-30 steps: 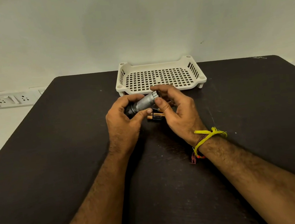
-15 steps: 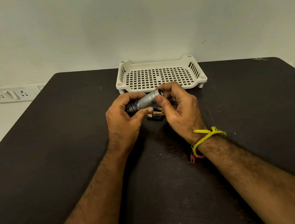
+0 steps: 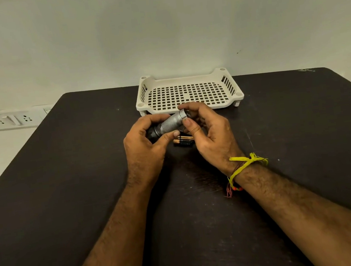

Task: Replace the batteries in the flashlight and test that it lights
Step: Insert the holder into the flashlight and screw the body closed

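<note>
A small silver flashlight [image 3: 170, 123] with a knurled body is held above the dark table [image 3: 66, 190], tilted with its tail end up to the right. My left hand [image 3: 144, 146] grips its head end. My right hand [image 3: 209, 133] pinches the tail end between thumb and fingers; the end cap is mostly hidden by them. Black and copper batteries [image 3: 183, 141] lie on the table just beneath the flashlight, partly covered by my right thumb.
A white perforated plastic tray [image 3: 189, 107] stands at the table's far edge against the wall, just behind my hands. A wall socket plate [image 3: 12, 119] is at the left beyond the table. A yellow thread band circles my right wrist.
Both hands stay on the flashlight with little shift. My right fingers have turned slightly around its tail end.
</note>
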Demonstrator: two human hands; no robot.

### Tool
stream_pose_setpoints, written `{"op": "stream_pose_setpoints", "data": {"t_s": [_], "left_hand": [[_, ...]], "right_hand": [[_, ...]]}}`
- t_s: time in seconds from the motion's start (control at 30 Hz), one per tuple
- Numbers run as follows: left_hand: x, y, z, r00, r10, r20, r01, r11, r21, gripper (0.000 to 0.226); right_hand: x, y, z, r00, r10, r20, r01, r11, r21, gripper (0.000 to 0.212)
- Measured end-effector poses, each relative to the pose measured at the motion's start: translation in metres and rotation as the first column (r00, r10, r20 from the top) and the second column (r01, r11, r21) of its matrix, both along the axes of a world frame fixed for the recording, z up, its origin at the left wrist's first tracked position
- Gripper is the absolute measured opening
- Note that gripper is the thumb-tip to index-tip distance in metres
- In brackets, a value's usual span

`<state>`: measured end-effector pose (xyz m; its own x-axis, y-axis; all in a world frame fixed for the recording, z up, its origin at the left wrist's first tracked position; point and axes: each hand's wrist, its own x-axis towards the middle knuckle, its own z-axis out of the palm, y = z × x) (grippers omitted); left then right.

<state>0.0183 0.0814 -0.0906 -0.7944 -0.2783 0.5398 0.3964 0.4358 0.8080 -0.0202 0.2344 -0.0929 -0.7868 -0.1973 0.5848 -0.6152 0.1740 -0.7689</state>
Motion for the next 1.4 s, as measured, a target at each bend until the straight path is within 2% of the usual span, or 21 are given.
{"op": "stream_pose_setpoints", "data": {"t_s": [0.13, 0.2, 0.3, 0.33, 0.4, 0.47, 0.8, 1.13, 1.3, 1.4], "left_hand": [[0.0014, 0.0011, -0.0002, 1.000, -0.011, -0.018, 0.010, 0.999, -0.050, 0.038], [0.0014, 0.0012, -0.0009, 1.000, -0.011, -0.021, 0.010, 0.999, -0.053, 0.038], [0.0001, -0.0002, -0.0020, 1.000, -0.004, -0.019, 0.003, 1.000, -0.017, 0.038], [0.0002, -0.0003, -0.0018, 1.000, -0.004, -0.016, 0.003, 1.000, -0.010, 0.038], [0.0007, -0.0003, -0.0010, 1.000, -0.007, -0.009, 0.007, 1.000, -0.015, 0.037], [0.0010, -0.0002, -0.0009, 1.000, -0.014, -0.007, 0.014, 1.000, -0.026, 0.038], [0.0032, 0.0010, 0.0018, 1.000, -0.018, 0.006, 0.018, 0.998, -0.062, 0.037], [0.0037, 0.0022, 0.0026, 0.999, 0.018, -0.033, -0.020, 0.997, -0.077, 0.037], [0.0034, 0.0026, 0.0025, 0.998, 0.029, -0.053, -0.035, 0.993, -0.110, 0.037], [0.0036, 0.0043, 0.0023, 0.996, 0.034, -0.085, -0.043, 0.993, -0.107, 0.040]], "right_hand": [[0.0014, 0.0017, 0.0029, 0.995, -0.100, -0.010, 0.100, 0.995, 0.004, 0.014], [0.0019, 0.0022, 0.0043, 0.992, -0.129, -0.003, 0.129, 0.992, -0.009, 0.020], [0.0027, 0.0011, 0.0040, 0.995, -0.073, 0.066, 0.075, 0.997, -0.023, 0.015], [0.0036, 0.0002, 0.0042, 0.996, -0.042, 0.080, 0.044, 0.999, -0.022, 0.020], [0.0034, -0.0004, 0.0033, 0.999, -0.002, 0.045, 0.002, 1.000, -0.008, 0.028], [0.0037, -0.0005, 0.0036, 1.000, 0.009, 0.008, -0.009, 1.000, -0.010, 0.027], [0.0025, 0.0015, 0.0059, 0.995, -0.099, -0.012, 0.099, 0.995, -0.017, 0.016], [0.0024, 0.0000, 0.0054, 0.994, -0.109, 0.001, 0.109, 0.994, -0.004, 0.015], [0.0061, -0.0016, 0.0082, 0.992, -0.117, 0.046, 0.119, 0.992, -0.049, 0.013], [0.0096, -0.0059, 0.0096, 0.984, -0.105, 0.144, 0.129, 0.978, -0.164, 0.015]]}}
